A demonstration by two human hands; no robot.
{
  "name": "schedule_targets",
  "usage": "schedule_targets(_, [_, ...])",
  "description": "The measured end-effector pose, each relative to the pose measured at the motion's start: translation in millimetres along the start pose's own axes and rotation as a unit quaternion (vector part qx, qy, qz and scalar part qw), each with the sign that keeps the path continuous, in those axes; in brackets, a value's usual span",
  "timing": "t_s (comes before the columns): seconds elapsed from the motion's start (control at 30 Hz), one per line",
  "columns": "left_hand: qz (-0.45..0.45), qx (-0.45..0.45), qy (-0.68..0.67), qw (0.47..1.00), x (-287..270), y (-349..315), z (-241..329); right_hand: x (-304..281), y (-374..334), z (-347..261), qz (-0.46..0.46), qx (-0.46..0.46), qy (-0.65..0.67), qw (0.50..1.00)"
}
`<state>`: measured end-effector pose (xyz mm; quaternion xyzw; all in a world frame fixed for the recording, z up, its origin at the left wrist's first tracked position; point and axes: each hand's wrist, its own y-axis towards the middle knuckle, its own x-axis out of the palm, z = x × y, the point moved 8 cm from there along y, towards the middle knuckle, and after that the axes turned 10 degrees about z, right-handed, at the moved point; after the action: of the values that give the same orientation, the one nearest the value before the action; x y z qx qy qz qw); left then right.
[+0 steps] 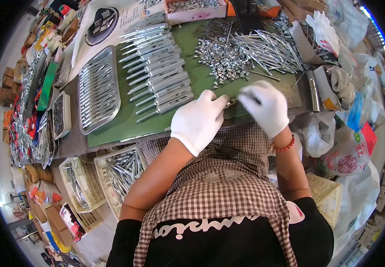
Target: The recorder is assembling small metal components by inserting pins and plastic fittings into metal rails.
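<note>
My left hand (199, 121), in a white knit glove, is closed with thumb and fingers pinched at the near edge of the green work mat (112, 139). A slim metal rod (168, 129) shows beyond the glove on the left, and a small metal piece shows at the fingertips. My right hand (267, 107), also gloved, is just right of that piece, its curled fingers smeared by motion. Beyond my hands lie a heap of small shiny metal fittings (221, 58) and a pile of long thin pins (270, 51). A row of silvery cylinders with rods (168, 71) lies left of them.
A metal tray (116, 95) of lined-up rod parts lies at the left. A pink box (196, 15) of small parts is at the back. A metal tube (313, 91) stands at the right beside cartons. Baskets of metal parts (123, 171) sit below the table's left edge.
</note>
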<state>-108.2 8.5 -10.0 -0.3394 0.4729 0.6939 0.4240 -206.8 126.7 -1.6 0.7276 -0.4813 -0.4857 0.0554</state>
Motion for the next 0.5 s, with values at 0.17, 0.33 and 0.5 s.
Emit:
schedule_targets(0.17, [0.013,-0.004,0.009,1.0,-8.6,-3.1,4.4,-3.1,22.9,37.6,0.008,0.101,-0.126,0.987])
schedule_targets(0.33, [0.0,-0.021,0.012,1.0,-7.3,-3.9,-0.4,3.5,17.9,43.7,-0.015,0.103,-0.131,0.986])
schedule_targets(0.5, [-0.003,-0.021,-0.003,1.0,-4.6,-5.8,-0.3,-4.1,11.2,38.1,-0.007,0.096,-0.103,0.99])
